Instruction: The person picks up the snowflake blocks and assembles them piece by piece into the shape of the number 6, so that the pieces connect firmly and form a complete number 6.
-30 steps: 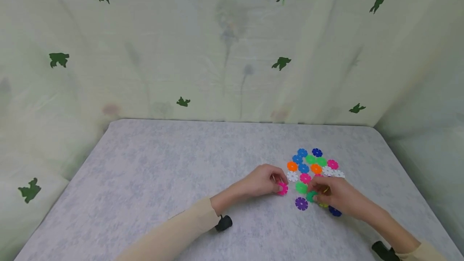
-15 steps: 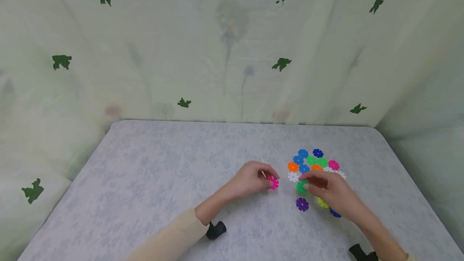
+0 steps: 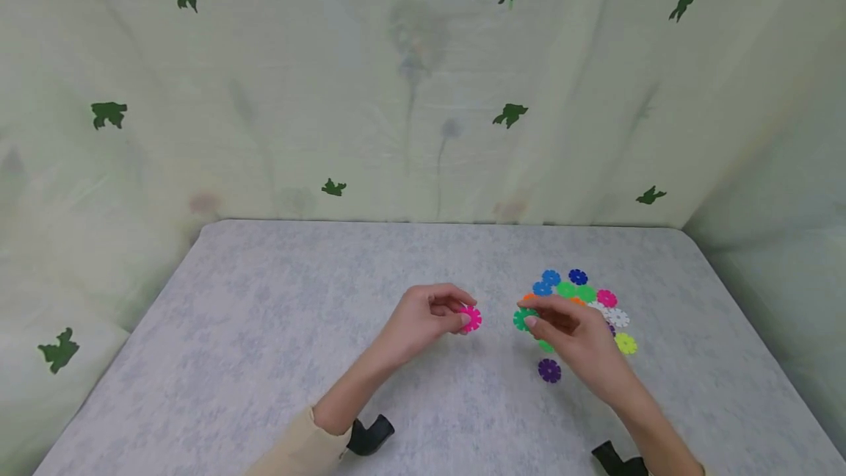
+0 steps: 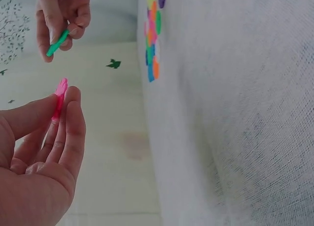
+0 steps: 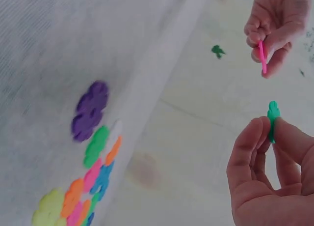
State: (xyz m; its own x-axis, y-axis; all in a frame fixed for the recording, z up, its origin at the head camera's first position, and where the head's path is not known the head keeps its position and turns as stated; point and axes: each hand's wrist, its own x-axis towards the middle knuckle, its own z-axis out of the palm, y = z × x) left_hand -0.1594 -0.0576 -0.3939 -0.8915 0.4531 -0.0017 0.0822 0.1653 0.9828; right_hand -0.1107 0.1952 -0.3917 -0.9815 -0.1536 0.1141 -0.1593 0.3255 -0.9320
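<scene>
My left hand (image 3: 426,318) pinches a pink flower-shaped disc (image 3: 471,319) by its edge between thumb and fingers. A green flower-shaped disc (image 3: 524,319) is pinched the same way in my right hand (image 3: 571,333). Both discs are held up above the table, facing each other with a gap between them. The left wrist view shows the pink disc (image 4: 60,99) edge-on, with the green disc (image 4: 58,43) beyond it. From the right wrist, the green disc (image 5: 273,121) looks thin and upright between thumb and fingertips.
Several loose flower discs in many colours, among them a dark blue disc (image 3: 578,277) and a yellow disc (image 3: 626,344), lie flat on the table (image 3: 297,300) at the right. A purple disc (image 3: 549,371) lies nearer the front. A pale curtain (image 3: 264,94) hangs behind.
My left hand has drawn left and up with the pink disc. The right hand has lifted the green disc from the group and carried it left, uncovering the yellow disc.
</scene>
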